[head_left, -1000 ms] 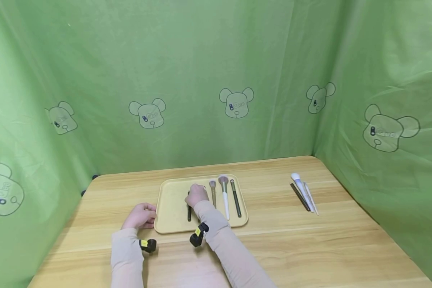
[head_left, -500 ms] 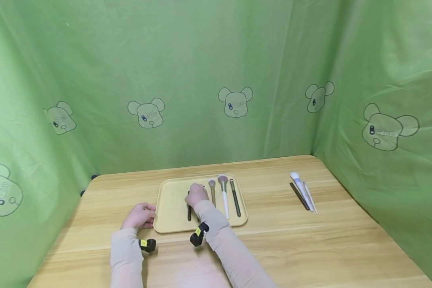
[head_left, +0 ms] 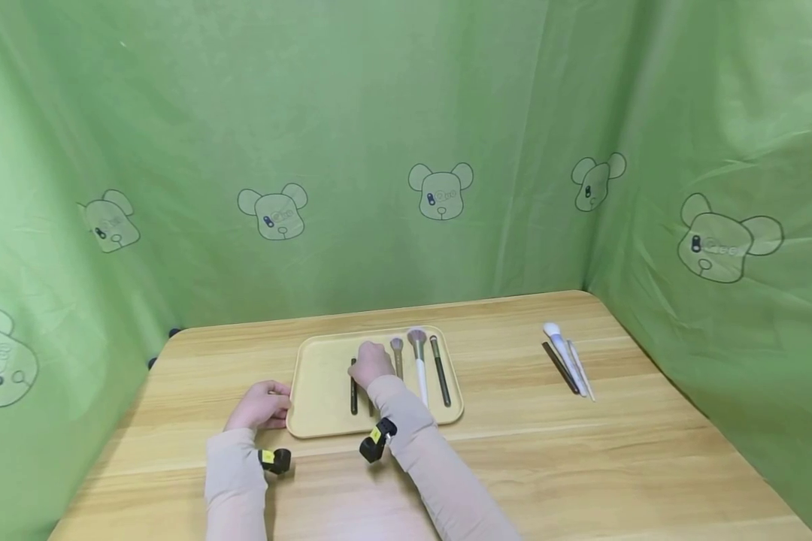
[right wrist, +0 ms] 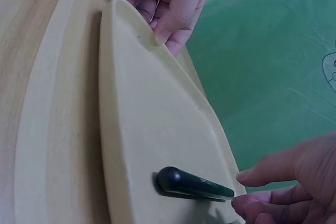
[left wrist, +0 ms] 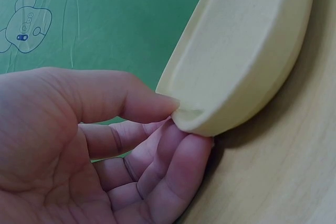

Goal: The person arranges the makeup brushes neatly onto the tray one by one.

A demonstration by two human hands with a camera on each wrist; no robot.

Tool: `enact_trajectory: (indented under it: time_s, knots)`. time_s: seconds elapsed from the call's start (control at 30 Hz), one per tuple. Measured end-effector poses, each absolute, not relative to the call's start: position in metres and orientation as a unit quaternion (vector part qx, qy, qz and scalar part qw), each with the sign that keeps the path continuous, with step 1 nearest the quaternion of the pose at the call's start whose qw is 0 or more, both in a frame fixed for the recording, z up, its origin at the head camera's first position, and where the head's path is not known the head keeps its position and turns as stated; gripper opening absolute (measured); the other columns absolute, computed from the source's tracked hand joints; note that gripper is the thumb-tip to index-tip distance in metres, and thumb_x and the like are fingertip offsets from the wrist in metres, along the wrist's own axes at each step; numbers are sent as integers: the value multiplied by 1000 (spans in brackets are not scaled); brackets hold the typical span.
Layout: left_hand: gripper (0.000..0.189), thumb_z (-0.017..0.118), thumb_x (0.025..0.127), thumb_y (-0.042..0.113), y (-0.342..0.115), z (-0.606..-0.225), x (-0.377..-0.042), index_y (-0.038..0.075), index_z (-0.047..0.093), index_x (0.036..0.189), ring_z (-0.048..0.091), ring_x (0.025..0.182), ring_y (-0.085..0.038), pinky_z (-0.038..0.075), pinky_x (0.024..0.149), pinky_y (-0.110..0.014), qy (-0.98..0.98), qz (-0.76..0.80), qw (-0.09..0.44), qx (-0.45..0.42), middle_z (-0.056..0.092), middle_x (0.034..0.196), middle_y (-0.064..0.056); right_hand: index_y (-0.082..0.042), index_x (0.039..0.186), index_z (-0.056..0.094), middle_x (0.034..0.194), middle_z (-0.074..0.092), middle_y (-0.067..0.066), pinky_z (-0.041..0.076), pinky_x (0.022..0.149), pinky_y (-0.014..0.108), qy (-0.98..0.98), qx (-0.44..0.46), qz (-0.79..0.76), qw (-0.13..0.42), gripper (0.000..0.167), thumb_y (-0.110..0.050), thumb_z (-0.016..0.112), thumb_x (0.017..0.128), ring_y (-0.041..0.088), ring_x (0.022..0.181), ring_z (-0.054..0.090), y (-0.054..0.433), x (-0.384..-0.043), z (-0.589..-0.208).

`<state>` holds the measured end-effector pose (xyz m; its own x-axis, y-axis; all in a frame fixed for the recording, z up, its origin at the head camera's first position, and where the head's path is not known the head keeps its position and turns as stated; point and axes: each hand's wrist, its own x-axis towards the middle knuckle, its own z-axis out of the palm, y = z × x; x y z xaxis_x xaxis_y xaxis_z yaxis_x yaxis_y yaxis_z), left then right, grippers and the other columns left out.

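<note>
A shallow cream tray point(head_left: 325, 353) lies on the table. My left hand point(head_left: 260, 406) pinches its left rim, thumb on top and fingers below, as the left wrist view point(left wrist: 131, 145) shows. Over the middle of the tray is my right hand point(head_left: 371, 366), its thumb and fingers parted at the end of a black-handled brush point(right wrist: 194, 184) lying in the tray. That brush's head is hidden behind the fingers. Just right of it, another handle point(head_left: 371, 409) shows partly below the hand. Further right lie a brown brush point(head_left: 397, 357), a large white-handled makeup brush point(head_left: 420, 368) and a dark-handled brush point(head_left: 440, 372).
Right of the tray, a white-and-blue makeup brush point(head_left: 560, 349), a dark slim stick point(head_left: 560, 368) and a thin pale stick point(head_left: 581, 370) lie side by side on the wooden table point(head_left: 582, 466). Green curtains point(head_left: 352, 150) enclose the table's back and sides.
My right hand has shifted slightly right, so more of the black handle shows beside it. The left hand stays at the tray's rim. The head view has drifted a little.
</note>
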<state>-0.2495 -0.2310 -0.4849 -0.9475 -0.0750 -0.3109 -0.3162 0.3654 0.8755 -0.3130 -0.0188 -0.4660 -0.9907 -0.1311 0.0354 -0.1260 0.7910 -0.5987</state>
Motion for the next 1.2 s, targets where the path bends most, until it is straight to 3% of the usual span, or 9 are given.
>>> enact_trajectory:
  time_s: [0.27,0.47,0.63,0.8,1.0,1.2]
  knots:
    - [30,55,86,-1,-231,-484,-249,-10,50,114,55,64,-13,57,59,-26,816,554,111,-119,54,76,-4,-17,51,36,47,35,-6,36,41,21,943,-82,-323,-4,45,-10,69,81,10,43,37,-11,-308,-457]
    - [30,56,86,0,-232,-487,-251,-10,51,113,55,65,-13,57,59,-26,821,548,110,-117,55,76,-5,-18,48,34,42,28,-9,41,51,24,943,-93,-319,-22,49,-12,67,82,9,42,32,-2,-305,-458]
    - [31,56,85,0,-233,-489,-252,-10,51,114,55,65,-13,58,59,-27,820,550,110,-117,55,76,-5,-18,49,34,43,28,-10,33,42,20,933,-99,-345,-11,48,-15,65,86,6,39,30,7,-302,-457]
    - [31,56,85,-1,-233,-488,-252,-10,51,114,55,64,-13,57,60,-26,816,554,112,-121,55,75,-4,-16,56,39,50,35,-7,33,45,20,925,-103,-364,-22,40,-17,65,87,8,44,35,19,-298,-453]
    - [32,56,85,-1,-232,-486,-250,-9,50,115,55,65,-13,57,60,-26,816,552,114,-125,54,76,-4,-8,76,59,72,63,4,46,56,24,928,-99,-354,-56,16,-18,68,85,12,56,50,37,-299,-453]
    - [31,55,86,-1,-231,-483,-249,-10,50,115,55,65,-12,57,60,-26,817,553,116,-118,54,75,-4,-6,76,60,69,62,7,47,57,28,925,-109,-346,-112,19,-20,66,87,15,57,51,62,-301,-451]
